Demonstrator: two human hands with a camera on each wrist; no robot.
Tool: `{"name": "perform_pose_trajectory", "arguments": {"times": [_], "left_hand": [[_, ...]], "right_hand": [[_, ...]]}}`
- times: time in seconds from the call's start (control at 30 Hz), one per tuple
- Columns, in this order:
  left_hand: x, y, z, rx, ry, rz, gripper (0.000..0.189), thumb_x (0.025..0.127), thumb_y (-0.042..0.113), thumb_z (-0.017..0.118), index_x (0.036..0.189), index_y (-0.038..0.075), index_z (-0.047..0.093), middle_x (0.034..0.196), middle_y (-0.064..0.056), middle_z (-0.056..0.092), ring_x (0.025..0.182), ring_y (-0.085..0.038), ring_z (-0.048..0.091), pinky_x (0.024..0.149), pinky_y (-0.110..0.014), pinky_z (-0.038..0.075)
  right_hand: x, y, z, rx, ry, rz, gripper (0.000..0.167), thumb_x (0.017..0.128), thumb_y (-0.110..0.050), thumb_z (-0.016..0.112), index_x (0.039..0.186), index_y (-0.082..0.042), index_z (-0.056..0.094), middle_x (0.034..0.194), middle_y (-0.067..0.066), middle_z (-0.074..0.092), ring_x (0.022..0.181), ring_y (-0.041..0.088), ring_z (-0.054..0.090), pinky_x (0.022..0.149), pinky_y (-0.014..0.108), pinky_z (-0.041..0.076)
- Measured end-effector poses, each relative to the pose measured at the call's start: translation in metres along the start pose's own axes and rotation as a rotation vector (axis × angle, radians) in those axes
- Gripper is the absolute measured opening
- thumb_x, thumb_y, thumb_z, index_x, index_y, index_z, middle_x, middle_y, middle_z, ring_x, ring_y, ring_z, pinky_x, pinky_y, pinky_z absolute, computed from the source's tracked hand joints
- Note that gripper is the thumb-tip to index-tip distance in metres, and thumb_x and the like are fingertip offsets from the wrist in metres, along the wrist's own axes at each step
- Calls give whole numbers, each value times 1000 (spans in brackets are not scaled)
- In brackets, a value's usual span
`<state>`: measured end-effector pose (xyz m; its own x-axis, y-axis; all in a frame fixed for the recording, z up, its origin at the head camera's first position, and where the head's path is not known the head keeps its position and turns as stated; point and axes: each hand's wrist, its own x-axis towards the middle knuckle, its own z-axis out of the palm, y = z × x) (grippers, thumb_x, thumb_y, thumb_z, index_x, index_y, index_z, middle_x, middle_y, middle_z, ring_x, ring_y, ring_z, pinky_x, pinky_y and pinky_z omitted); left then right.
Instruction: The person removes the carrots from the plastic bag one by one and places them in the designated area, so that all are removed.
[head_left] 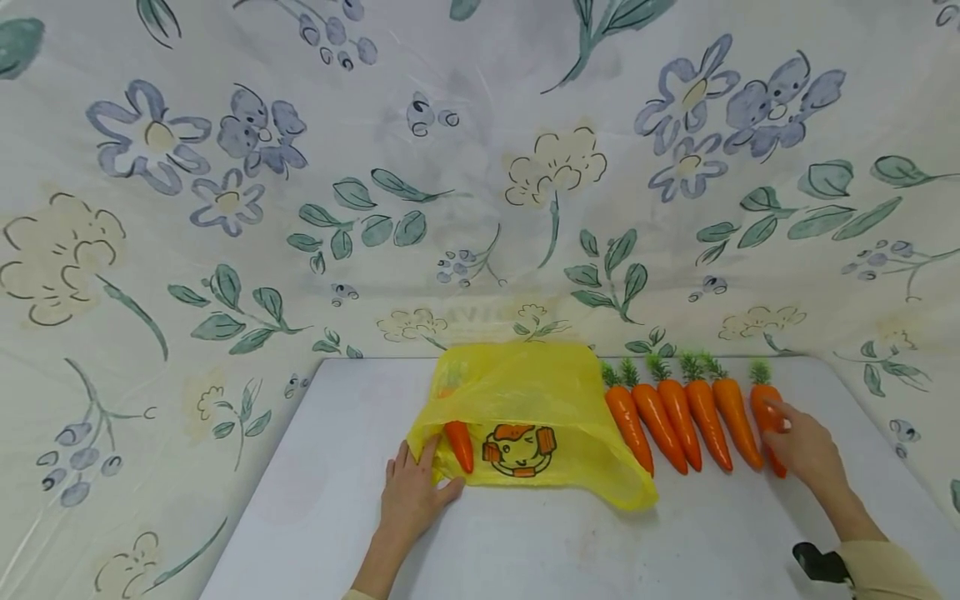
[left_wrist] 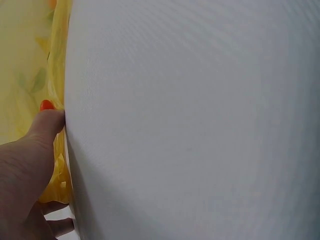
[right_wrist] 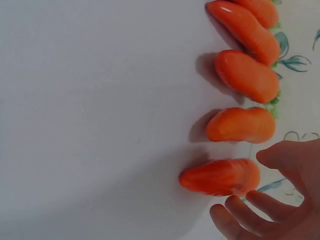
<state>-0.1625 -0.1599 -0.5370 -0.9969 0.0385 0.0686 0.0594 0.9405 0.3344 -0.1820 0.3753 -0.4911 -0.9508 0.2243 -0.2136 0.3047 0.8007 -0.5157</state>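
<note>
A translucent yellow plastic bag (head_left: pixel 517 392) with a cartoon face printed on it lies on the white tabletop, its mouth toward me. One orange carrot (head_left: pixel 459 447) shows inside at the left. My left hand (head_left: pixel 412 492) rests spread at the bag's lower left corner; the left wrist view has the thumb against the yellow film. Over at the right, my right hand (head_left: pixel 810 446) is at the outermost carrot (head_left: pixel 767 408). In the right wrist view, the thumb and loosely bent fingers lie either side of that carrot's top end, not closed round it.
Several more orange carrots with green tops, such as this one (head_left: pixel 701 412), lie side by side between the bag and my right hand. The nearest touches or overlaps the bag's right edge. A flower-print sheet (head_left: pixel 480 275) rises behind the tabletop (head_left: pixel 525 550).
</note>
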Motion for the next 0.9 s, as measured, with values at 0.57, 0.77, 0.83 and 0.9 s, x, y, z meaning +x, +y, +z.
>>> {"name": "perform_pose_trajectory", "arguments": {"times": [0.57,0.77,0.83,0.9], "left_hand": [[2,-2,1,6,2,-3,80,82,46,74,146,5,45,148,-31,39,139,-50,31,109,-67,27],[1,-3,2,1,7,3,80,82,45,75,145,6,46,148,-32,40,139,-50,32,109,-67,28],[1,-3,2,1,3,1,81,82,46,74,146,6,45,148,-31,39,139,-50,31,109,-67,27],[1,-3,2,4,1,2,81,82,46,74,146,6,45,148,-31,39,139,-50,31,109,-67,27]], "right_hand": [[-8,-30,-2,-2,105,-159,54,94,-7,54,144,8,38,137,43,37,117,59,39,94,71,38],[-15,-56,5,34,155,-308,50,93,-4,52,141,8,45,134,39,47,103,51,52,84,65,47],[-18,-66,6,47,177,-360,50,91,-4,53,139,8,47,131,37,51,84,42,56,71,52,52],[-21,-78,6,55,182,-396,51,89,-3,53,139,8,48,131,36,52,69,31,53,59,39,47]]}}
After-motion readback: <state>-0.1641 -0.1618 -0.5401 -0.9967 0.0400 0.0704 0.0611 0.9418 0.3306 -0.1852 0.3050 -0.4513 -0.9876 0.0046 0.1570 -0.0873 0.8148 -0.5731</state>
